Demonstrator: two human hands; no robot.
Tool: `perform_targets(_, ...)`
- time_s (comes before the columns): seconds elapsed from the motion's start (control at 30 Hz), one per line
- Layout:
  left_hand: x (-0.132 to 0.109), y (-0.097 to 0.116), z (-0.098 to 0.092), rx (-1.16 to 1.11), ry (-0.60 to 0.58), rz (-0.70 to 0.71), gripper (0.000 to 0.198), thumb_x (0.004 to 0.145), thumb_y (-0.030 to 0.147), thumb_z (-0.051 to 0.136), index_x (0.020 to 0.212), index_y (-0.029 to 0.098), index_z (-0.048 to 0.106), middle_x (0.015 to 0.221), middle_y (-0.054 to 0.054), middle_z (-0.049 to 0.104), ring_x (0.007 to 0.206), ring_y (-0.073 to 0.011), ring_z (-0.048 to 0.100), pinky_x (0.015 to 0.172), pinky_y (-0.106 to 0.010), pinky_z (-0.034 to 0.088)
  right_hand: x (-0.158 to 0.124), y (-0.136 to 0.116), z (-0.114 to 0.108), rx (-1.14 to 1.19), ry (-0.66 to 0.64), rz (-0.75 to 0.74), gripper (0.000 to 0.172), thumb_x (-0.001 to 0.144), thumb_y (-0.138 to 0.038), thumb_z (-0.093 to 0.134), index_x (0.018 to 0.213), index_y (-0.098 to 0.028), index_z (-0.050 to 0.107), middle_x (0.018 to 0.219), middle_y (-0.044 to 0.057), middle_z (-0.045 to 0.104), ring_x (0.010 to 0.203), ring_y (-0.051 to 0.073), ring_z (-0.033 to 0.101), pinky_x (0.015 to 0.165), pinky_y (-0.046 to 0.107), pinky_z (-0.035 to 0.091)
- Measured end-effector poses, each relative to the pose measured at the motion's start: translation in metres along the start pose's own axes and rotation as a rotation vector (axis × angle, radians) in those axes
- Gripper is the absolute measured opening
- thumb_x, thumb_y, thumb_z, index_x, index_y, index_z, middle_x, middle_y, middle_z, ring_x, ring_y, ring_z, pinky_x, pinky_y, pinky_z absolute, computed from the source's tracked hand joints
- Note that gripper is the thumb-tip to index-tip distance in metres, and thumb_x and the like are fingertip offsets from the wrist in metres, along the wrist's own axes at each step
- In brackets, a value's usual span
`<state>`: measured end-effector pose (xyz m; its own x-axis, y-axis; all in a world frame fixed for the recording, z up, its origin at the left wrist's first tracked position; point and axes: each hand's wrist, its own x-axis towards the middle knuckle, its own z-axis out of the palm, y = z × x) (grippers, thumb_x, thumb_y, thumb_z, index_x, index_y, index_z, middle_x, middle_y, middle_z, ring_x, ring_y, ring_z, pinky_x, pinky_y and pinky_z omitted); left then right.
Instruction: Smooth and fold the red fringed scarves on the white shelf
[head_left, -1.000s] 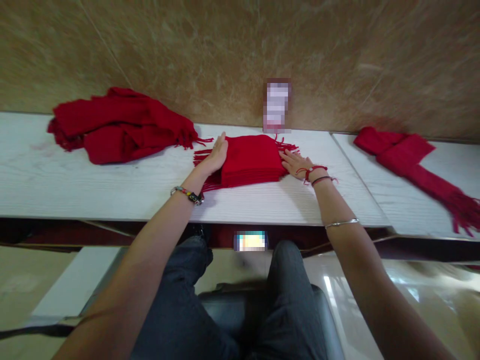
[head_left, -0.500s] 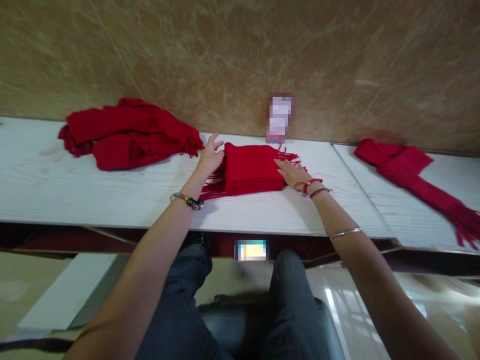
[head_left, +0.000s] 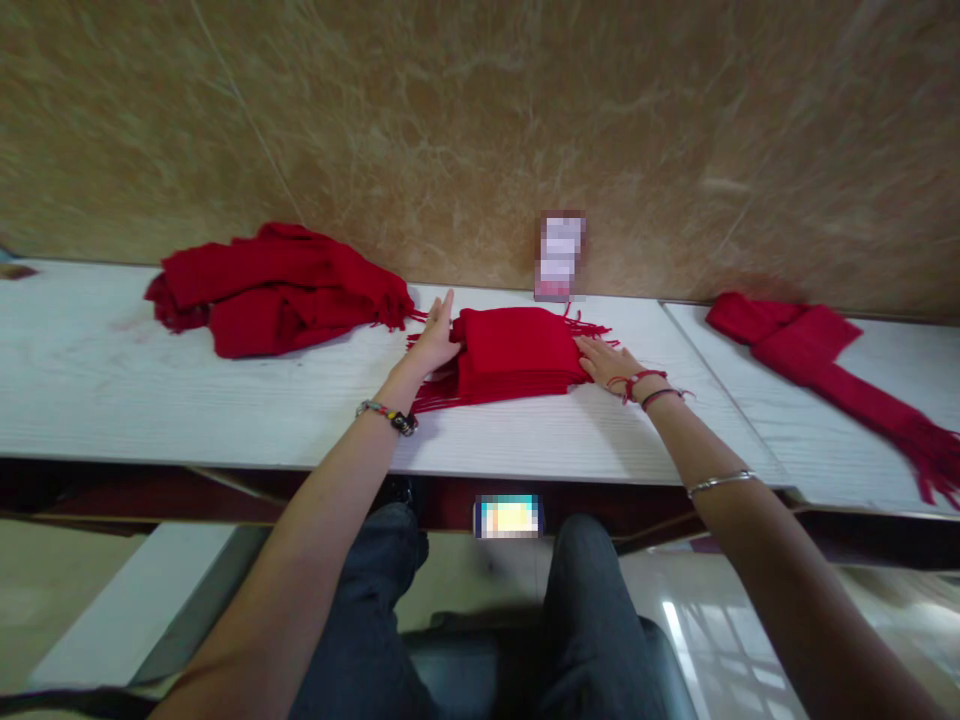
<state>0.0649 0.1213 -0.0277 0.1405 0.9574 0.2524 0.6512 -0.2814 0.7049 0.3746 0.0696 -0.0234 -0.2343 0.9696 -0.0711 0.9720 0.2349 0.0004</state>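
Note:
A folded red fringed scarf [head_left: 517, 352] lies on the white wooden table [head_left: 225, 400], near the back wall. My left hand [head_left: 435, 338] rests flat against its left edge, fingers stretched out over the fringe. My right hand [head_left: 606, 362] lies flat against its right edge, fingers extended. Neither hand grips anything.
A crumpled heap of red scarves [head_left: 277, 290] sits at the back left. Another red scarf [head_left: 817, 355] trails across a second table [head_left: 862, 430] on the right. A small blurred box [head_left: 560, 257] stands against the marble wall. My knees are under the table's front edge.
My left hand spread and lifted briefly, then settled flat again on the scarf's left edge. My right hand slid from on top of the scarf to its right edge. The view shifted slightly.

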Motion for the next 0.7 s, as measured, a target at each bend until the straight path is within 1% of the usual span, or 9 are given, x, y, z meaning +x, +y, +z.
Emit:
perform_targets(0.07,-0.003,0.007,-0.003,0.128,0.028,-0.11,0.108,0.069,0.016,0.072,0.151,0.026,0.002,0.157,-0.019,-0.002,0.144,-0.0321,0.01,0.113,-0.053,0.019,-0.005,0.008,0.002,-0.003,0.012,0.026,0.054,0.095,-0.031,0.022,0.147,-0.019,0.029,0.155,0.008,0.026,0.141,0.027,0.025,0.105,0.061,0.032)
perform_targets(0.1,-0.005,0.01,-0.005,0.175,0.024,-0.165,0.108,0.069,0.019,0.073,0.151,0.026,0.004,0.158,-0.019,-0.005,0.144,-0.0328,0.006,0.113,-0.056,0.015,-0.007,0.013,0.003,-0.002,0.018,0.04,0.054,0.095,-0.031,0.022,0.147,-0.019,0.03,0.154,0.009,0.027,0.141,0.028,0.025,0.105,0.061,0.032)
perform_targets(0.2,-0.011,0.021,-0.01,0.242,-0.001,-0.227,0.104,0.072,0.026,0.073,0.151,0.027,0.006,0.157,-0.019,-0.005,0.144,-0.0331,0.006,0.112,-0.059,0.011,-0.019,0.032,0.004,0.0,0.033,0.093,0.054,0.094,-0.031,0.022,0.147,-0.02,0.031,0.153,0.009,0.03,0.14,0.027,0.028,0.106,0.061,0.032)
perform_targets(0.37,-0.013,0.03,-0.014,0.305,-0.048,-0.222,0.097,0.077,0.026,0.069,0.151,0.023,0.006,0.157,-0.021,0.001,0.144,-0.0319,0.007,0.112,-0.059,0.013,-0.042,0.076,0.007,-0.017,0.002,0.206,0.055,0.095,-0.035,0.018,0.147,-0.023,0.028,0.155,0.006,0.027,0.142,0.023,0.024,0.108,0.059,0.03)
perform_targets(0.47,-0.014,0.04,-0.013,0.38,-0.05,-0.139,0.079,0.08,0.022,0.064,0.148,0.019,0.024,0.157,-0.02,0.009,0.144,-0.0309,0.01,0.114,-0.052,0.016,-0.053,0.1,0.01,-0.014,0.012,0.221,0.055,0.095,-0.036,0.017,0.147,-0.022,0.03,0.154,0.008,0.029,0.141,0.024,0.026,0.107,0.061,0.028)
perform_targets(0.53,-0.018,0.05,-0.007,0.401,-0.058,0.005,0.063,0.085,0.024,0.057,0.143,0.015,0.035,0.156,-0.02,0.016,0.144,-0.0283,0.014,0.116,-0.044,0.018,-0.056,0.109,0.011,-0.009,0.04,0.209,0.054,0.094,-0.035,0.019,0.145,-0.022,0.034,0.152,0.009,0.033,0.14,0.026,0.029,0.105,0.064,0.029)
perform_targets(0.57,-0.021,0.056,-0.001,0.397,-0.067,0.082,0.058,0.088,0.027,0.053,0.142,0.012,0.037,0.155,-0.02,0.019,0.144,-0.0269,0.016,0.116,-0.041,0.018,-0.056,0.111,0.012,-0.01,0.07,0.204,0.053,0.094,-0.034,0.021,0.144,-0.023,0.036,0.151,0.009,0.035,0.139,0.028,0.031,0.104,0.065,0.03)
perform_targets(0.63,-0.029,0.066,0.012,0.369,-0.093,0.171,0.059,0.093,0.036,0.044,0.144,0.009,0.031,0.154,-0.021,0.022,0.143,-0.0259,0.018,0.115,-0.039,0.02,-0.053,0.109,0.011,-0.011,0.178,0.202,0.052,0.093,-0.033,0.025,0.142,-0.024,0.039,0.149,0.011,0.039,0.137,0.03,0.033,0.102,0.068,0.03)
perform_targets(0.7,-0.037,0.072,0.026,0.397,-0.129,0.135,0.069,0.093,0.044,0.04,0.147,0.005,0.021,0.153,-0.024,0.02,0.143,-0.0298,0.017,0.114,-0.044,0.023,-0.045,0.1,0.008,0.003,0.306,0.193,0.051,0.093,-0.033,0.025,0.142,-0.024,0.04,0.148,0.011,0.04,0.137,0.031,0.034,0.101,0.068,0.032)
